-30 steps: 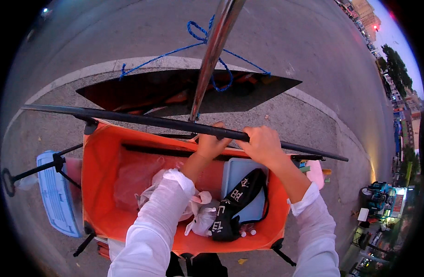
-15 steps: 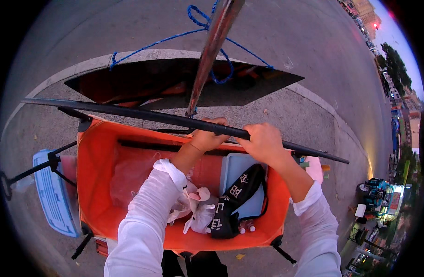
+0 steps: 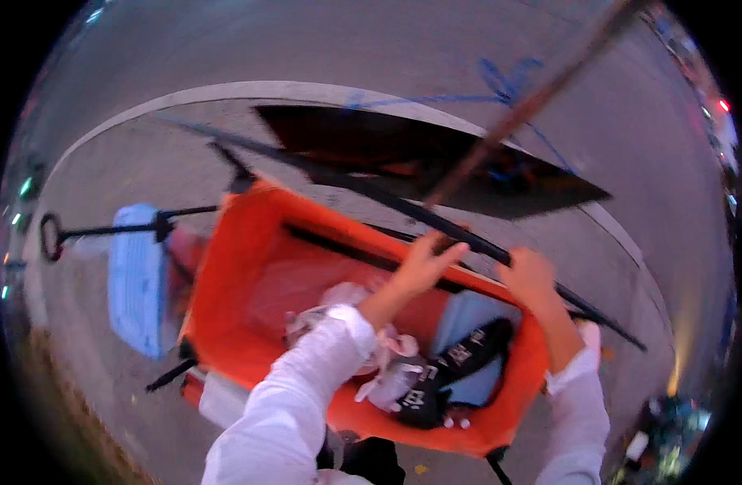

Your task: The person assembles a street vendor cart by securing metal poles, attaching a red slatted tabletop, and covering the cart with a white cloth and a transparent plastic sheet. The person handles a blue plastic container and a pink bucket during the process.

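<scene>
One long black bar (image 3: pixel 387 200) slants from upper left to lower right, along the far side of an orange cart (image 3: pixel 233 275). The person's left hand (image 3: pixel 424 263) is at the bar near its middle, the thumb stretched out just below it and the fingers partly hidden behind; blur makes it impossible to tell how firmly it is closed. The right hand (image 3: pixel 532 279) is farther along to the right, its fingers folded over the bar and gripping it. The two hands are apart, with a short stretch of bar between them. White sleeves (image 3: pixel 306 396) cover the forearms, which reach across the cart.

A metal pole (image 3: pixel 516 121) rises from close to the bar, near the left hand, and leans toward the upper right. Blue rope (image 3: pixel 511 97) is tied at the pole, its ends running to the edge of a dark panel (image 3: pixel 387 141) beyond the bar.

Inside the cart, a black bag (image 3: pixel 460 364) lies partly over a pale blue tray (image 3: pixel 464 319), with thin plastic bags (image 3: pixel 387 388) just beside it. To the left of the cart are a black handle (image 3: pixel 51 237) and a light blue box (image 3: pixel 136 283). A pale curb (image 3: pixel 249 89) curves behind the panel
</scene>
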`<move>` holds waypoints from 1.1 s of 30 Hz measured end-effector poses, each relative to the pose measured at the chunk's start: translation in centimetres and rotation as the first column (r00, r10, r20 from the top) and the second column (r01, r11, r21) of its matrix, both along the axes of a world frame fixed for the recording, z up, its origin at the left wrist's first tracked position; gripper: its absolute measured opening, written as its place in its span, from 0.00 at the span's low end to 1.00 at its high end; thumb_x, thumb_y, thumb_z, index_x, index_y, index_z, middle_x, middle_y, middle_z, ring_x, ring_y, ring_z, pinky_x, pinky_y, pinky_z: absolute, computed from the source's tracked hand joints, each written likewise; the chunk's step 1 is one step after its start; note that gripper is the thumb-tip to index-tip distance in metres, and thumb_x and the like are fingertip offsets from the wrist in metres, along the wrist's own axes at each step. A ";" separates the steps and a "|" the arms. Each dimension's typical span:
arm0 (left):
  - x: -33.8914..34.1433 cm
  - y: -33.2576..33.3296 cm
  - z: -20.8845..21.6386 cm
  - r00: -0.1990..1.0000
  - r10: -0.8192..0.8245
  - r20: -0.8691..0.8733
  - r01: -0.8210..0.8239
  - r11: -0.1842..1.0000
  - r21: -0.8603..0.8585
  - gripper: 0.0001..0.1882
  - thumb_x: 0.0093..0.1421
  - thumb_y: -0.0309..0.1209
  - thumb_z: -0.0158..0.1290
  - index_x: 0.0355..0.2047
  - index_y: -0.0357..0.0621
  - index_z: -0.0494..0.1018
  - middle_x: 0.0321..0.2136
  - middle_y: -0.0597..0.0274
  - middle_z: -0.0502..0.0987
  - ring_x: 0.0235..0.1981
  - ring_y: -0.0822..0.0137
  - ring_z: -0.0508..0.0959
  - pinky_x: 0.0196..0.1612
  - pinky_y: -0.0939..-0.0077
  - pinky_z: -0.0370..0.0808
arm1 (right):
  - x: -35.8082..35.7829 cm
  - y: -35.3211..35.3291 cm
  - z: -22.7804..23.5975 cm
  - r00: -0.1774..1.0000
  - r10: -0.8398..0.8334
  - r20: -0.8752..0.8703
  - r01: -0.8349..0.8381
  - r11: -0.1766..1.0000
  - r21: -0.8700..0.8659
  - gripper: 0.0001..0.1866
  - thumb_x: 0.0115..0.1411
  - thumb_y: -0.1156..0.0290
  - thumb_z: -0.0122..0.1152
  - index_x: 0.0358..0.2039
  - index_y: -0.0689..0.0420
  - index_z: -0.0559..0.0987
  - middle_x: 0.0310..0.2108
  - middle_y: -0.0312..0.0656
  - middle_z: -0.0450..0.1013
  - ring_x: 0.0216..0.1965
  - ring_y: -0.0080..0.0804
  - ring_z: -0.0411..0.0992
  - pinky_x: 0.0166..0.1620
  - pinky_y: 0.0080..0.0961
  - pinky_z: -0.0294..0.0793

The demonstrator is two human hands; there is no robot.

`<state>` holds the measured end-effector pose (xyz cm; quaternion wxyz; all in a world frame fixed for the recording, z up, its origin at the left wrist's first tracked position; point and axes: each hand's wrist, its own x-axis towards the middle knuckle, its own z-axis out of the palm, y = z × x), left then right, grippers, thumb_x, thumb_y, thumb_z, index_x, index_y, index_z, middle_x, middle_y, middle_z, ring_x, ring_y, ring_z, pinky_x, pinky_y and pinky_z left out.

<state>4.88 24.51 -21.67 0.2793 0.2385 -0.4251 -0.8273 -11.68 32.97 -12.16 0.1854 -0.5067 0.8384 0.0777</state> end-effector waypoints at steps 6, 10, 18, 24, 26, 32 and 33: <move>10.6 -7.2 2.8 0.716 0.606 0.347 -0.455 0.782 -0.426 0.14 0.60 0.29 0.48 0.46 0.37 0.66 0.43 0.60 0.70 0.45 0.68 0.69 0.51 0.74 0.65 | -1.3 1.8 -1.1 0.996 -0.011 -0.085 0.006 0.998 -0.058 0.15 0.50 0.59 0.58 0.28 0.59 0.78 0.29 0.51 0.74 0.34 0.51 0.72 0.39 0.44 0.71; 22.5 -20.3 -2.5 0.331 0.929 0.164 -0.579 0.337 -0.742 0.18 0.57 0.24 0.51 0.47 0.37 0.61 0.40 0.58 0.69 0.41 0.68 0.70 0.45 0.74 0.69 | -1.0 1.0 -1.5 0.997 0.038 -0.074 -0.044 0.996 -0.079 0.14 0.49 0.59 0.58 0.24 0.59 0.78 0.25 0.52 0.74 0.32 0.53 0.72 0.38 0.44 0.71; 26.2 -27.6 0.5 0.721 0.631 0.284 -0.298 0.653 -0.696 0.15 0.52 0.24 0.58 0.41 0.37 0.70 0.26 0.63 0.75 0.26 0.76 0.73 0.28 0.80 0.71 | -1.1 0.2 -0.1 0.999 0.043 0.014 -0.043 0.999 -0.011 0.15 0.49 0.60 0.59 0.20 0.61 0.77 0.20 0.54 0.72 0.27 0.53 0.72 0.34 0.43 0.70; 24.6 -26.8 0.9 0.489 0.830 0.268 -0.368 0.475 -0.799 0.10 0.49 0.31 0.62 0.27 0.37 0.75 0.17 0.62 0.75 0.20 0.75 0.73 0.25 0.79 0.70 | -0.6 -0.3 0.5 0.995 -0.051 0.082 0.051 0.999 0.007 0.16 0.49 0.59 0.58 0.19 0.61 0.77 0.19 0.55 0.71 0.26 0.53 0.72 0.31 0.41 0.69; 24.6 -27.1 -0.3 0.415 0.857 0.304 -0.426 0.479 -0.768 0.11 0.47 0.32 0.62 0.28 0.39 0.76 0.17 0.60 0.76 0.19 0.73 0.74 0.26 0.78 0.71 | -0.2 -0.5 1.0 0.995 -0.070 0.071 0.067 0.996 0.052 0.16 0.49 0.60 0.58 0.20 0.61 0.77 0.19 0.55 0.71 0.26 0.54 0.72 0.31 0.41 0.70; 22.4 -26.3 1.1 0.356 0.872 0.336 -0.446 0.475 -0.759 0.10 0.46 0.29 0.61 0.29 0.39 0.75 0.23 0.57 0.79 0.23 0.67 0.78 0.29 0.73 0.72 | -1.0 1.2 0.5 0.990 -0.110 0.087 0.103 0.991 0.081 0.15 0.50 0.60 0.57 0.22 0.62 0.77 0.22 0.57 0.71 0.29 0.56 0.71 0.34 0.42 0.70; 23.0 -26.5 0.8 0.371 0.869 0.328 -0.441 0.475 -0.762 0.11 0.47 0.29 0.60 0.31 0.39 0.75 0.24 0.56 0.79 0.25 0.65 0.78 0.30 0.72 0.72 | -0.9 1.3 0.6 0.987 -0.120 0.103 0.112 0.990 0.081 0.16 0.50 0.60 0.57 0.23 0.62 0.77 0.23 0.57 0.71 0.30 0.56 0.71 0.34 0.43 0.70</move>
